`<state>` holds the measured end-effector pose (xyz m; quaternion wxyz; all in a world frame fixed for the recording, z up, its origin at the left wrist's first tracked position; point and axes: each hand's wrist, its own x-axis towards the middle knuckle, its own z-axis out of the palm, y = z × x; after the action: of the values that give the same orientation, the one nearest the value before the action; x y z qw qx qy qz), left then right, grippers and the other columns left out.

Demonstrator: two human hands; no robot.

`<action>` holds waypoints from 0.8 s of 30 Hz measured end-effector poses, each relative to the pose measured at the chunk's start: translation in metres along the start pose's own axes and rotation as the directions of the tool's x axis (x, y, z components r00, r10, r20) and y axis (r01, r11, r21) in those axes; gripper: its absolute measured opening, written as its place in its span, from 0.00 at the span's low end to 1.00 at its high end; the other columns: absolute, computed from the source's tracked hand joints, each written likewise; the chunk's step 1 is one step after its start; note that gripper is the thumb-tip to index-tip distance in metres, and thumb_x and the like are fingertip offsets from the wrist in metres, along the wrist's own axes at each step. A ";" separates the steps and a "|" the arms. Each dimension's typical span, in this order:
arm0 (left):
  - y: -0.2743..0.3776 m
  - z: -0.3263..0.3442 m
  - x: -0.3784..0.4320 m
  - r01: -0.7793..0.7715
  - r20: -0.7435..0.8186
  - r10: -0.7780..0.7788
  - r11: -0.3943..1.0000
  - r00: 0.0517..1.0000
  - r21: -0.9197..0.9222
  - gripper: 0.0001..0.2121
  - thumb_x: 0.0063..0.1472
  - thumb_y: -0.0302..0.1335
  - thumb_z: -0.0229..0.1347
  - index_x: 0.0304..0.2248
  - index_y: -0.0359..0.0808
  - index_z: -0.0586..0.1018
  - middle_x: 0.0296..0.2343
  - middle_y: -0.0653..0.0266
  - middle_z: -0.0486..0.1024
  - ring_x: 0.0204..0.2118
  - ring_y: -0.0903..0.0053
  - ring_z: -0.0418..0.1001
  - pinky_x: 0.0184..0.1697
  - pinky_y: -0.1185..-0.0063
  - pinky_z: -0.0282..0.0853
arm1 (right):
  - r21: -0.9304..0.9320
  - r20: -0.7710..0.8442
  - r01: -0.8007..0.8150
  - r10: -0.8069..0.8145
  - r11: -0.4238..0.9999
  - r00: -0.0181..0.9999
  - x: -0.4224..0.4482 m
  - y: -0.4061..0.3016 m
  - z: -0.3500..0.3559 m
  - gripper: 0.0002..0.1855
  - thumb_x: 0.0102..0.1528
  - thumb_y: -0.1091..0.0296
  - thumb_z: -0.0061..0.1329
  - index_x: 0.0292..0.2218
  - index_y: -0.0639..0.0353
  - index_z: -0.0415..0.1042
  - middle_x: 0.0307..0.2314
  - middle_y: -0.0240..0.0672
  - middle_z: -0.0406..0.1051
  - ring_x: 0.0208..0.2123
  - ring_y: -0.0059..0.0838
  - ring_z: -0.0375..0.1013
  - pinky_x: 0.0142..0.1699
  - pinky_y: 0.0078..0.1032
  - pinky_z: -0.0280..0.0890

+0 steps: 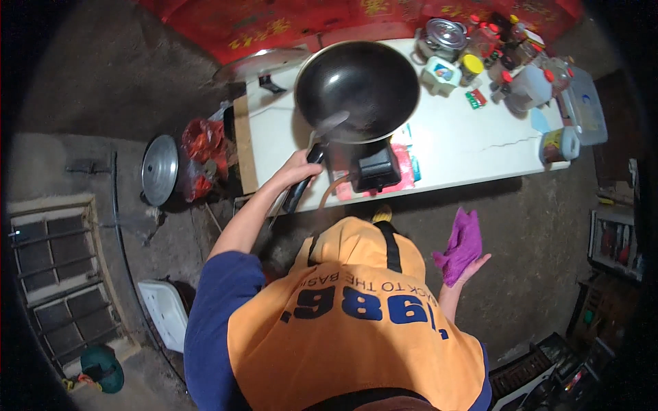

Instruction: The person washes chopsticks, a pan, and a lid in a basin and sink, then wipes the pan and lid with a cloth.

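Note:
A dark wok [360,87] with a long black handle [297,194] sits over a black gas stove [377,167]. My left hand [298,168] is closed around the wok handle, and the metal shaft of a spatula [331,123] passes through the same grip. The spatula's blade rests against the wok's near left wall. Inside, the wok shows a dark, shiny surface. Away from the table, on the right, my right hand [475,268] holds a purple cloth [462,241]; the cloth covers most of its fingers.
The white table [452,138] has a crack at right. Toward its back right stand several bottles [529,87], a lidded glass pot [444,36] and a yellow-lidded jar [470,67]. An orange hose [329,190] runs off the front edge. A large lid [262,62] leans behind the wok.

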<state>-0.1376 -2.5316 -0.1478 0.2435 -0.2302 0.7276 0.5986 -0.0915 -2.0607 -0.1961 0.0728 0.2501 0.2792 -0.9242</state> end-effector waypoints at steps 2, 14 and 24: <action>-0.008 -0.010 0.003 -0.045 0.018 0.045 0.999 0.999 0.017 0.10 0.46 0.25 0.52 0.27 0.32 0.65 0.14 0.67 0.66 0.13 0.82 0.66 0.16 0.84 0.63 | 0.005 0.137 0.012 -0.013 1.000 0.990 -0.001 0.007 0.020 0.48 0.49 0.34 0.37 0.58 0.61 0.39 0.56 0.41 0.45 0.58 0.40 0.44 0.59 0.38 0.42; 0.047 -0.063 0.009 -0.315 -0.207 0.521 0.738 0.828 0.596 0.09 0.51 0.24 0.51 0.33 0.30 0.73 0.25 0.56 0.73 0.27 0.71 0.72 0.34 0.77 0.66 | -0.159 -0.214 -0.015 -0.020 0.987 0.977 -0.004 0.021 0.010 0.26 0.55 0.53 0.39 0.50 0.61 0.59 0.45 0.41 0.63 0.47 0.35 0.62 0.50 0.34 0.59; 0.071 -0.018 0.184 -0.065 -0.061 0.033 0.745 0.998 -0.664 0.09 0.52 0.21 0.54 0.33 0.33 0.68 0.15 0.70 0.62 0.11 0.85 0.56 0.10 0.87 0.47 | -0.136 -0.197 0.085 -0.111 0.987 0.974 -0.029 0.054 -0.019 0.22 0.57 0.57 0.38 0.47 0.63 0.61 0.45 0.39 0.64 0.47 0.36 0.63 0.53 0.37 0.55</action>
<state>-0.3259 -2.5444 -0.2066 0.1131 -0.2962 0.4777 0.8193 -0.0439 -2.0956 -0.2211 0.0139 0.3245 0.3551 -0.8766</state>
